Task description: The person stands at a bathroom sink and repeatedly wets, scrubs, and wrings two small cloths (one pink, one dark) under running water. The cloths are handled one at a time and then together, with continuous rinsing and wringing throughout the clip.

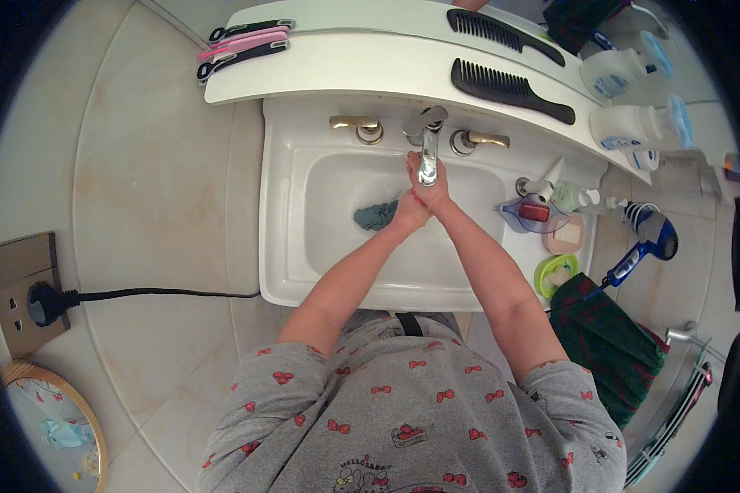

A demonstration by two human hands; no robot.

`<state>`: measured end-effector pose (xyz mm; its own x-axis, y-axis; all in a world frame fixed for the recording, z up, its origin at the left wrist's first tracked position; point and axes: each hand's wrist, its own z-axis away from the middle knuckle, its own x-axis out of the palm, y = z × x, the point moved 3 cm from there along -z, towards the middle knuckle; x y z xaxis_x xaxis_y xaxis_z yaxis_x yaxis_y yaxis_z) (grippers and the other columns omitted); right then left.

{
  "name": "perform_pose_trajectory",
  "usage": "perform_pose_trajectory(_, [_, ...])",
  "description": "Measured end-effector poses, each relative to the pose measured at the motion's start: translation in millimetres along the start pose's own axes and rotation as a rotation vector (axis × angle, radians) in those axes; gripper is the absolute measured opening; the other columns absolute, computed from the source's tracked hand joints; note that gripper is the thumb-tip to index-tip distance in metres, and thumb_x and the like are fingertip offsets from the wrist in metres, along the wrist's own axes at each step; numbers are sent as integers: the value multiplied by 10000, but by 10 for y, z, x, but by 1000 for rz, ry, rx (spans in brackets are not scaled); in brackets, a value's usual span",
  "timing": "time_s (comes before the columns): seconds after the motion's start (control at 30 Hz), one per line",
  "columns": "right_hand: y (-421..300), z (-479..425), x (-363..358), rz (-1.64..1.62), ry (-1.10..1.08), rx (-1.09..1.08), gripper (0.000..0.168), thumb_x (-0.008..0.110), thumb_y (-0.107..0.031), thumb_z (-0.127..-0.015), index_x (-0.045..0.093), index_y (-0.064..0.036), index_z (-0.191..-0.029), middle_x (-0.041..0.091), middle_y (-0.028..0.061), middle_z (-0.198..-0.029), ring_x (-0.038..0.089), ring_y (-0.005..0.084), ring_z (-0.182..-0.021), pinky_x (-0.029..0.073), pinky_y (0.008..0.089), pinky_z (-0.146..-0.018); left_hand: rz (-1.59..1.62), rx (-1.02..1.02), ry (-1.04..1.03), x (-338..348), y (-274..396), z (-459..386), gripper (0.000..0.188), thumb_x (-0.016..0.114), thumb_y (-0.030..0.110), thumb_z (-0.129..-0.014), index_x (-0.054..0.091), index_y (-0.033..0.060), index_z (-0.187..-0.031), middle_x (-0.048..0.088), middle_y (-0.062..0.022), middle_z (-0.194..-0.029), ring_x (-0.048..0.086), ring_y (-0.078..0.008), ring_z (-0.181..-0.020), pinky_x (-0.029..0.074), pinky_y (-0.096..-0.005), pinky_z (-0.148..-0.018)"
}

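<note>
Both hands meet under the chrome spout [428, 157] of a white washbasin [339, 265]. My left hand [411, 212] presses against my right hand [436, 192] near its palm and wrist. The spout covers part of my right hand, and I see no object in either one. How the fingers are bent is hard to tell. Just left of my left hand, a wet-looking grey-blue cloth [373, 216] lies crumpled in the bowl. Behind the bowl, a left tap handle [353, 122] and a right tap handle [487, 140] flank the spout.
A white shelf [370, 68] overhangs the basin's back, bearing a black comb [509, 92] and a white bottle [629, 127]. Along the right rim stand a soap dish [564, 234] and a green dish [555, 275]. A hair dryer [644, 243] and a dark towel [610, 345] hang beyond.
</note>
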<state>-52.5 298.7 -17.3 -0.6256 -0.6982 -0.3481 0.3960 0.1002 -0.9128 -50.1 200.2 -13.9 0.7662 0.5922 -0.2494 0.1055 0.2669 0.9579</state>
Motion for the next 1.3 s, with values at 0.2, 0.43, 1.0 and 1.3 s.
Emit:
perform_pose_trajectory(0.2, [-247, 193, 19, 127, -7, 46, 462, 565, -485, -876, 653, -31, -877, 650, 246, -837, 609, 441, -836, 477, 476, -746, -233, -228, 95, -19, -133, 97, 381, 701, 337, -746, 640, 24, -954, 674, -217, -904, 649, -381, -886, 515, -458, -752])
perform_pose_trajectory(0.43, [-206, 209, -14, 139, 55, 58, 478, 575, -503, -868, 656, -32, -889, 653, 241, -897, 608, 434, -882, 476, 481, -795, -339, -155, 59, -77, 8, 104, 320, 678, 356, -738, 672, 50, -835, 677, -207, -821, 653, -393, -820, 521, -472, -709])
perform_pose_trajectory(1.0, [-468, 272, -263, 299, 158, -71, 214, 558, -241, -849, 645, -51, -898, 649, 229, -848, 605, 439, -830, 475, 511, -719, -571, -221, -198, -97, 257, 8, 404, 624, 409, -777, 659, 44, -947, 685, -182, -917, 657, -361, -890, 520, -459, -785])
perform_pose_trajectory(1.3, [116, 280, -525, -276, 202, 148, 408, 456, -373, -977, 611, 2, -1020, 662, 87, -830, 619, 185, -773, 494, 313, -704, -301, -213, -544, -84, 144, -193, 471, 626, 463, -812, 602, 77, -1079, 651, -158, -977, 648, -271, -867, 538, -414, -707])
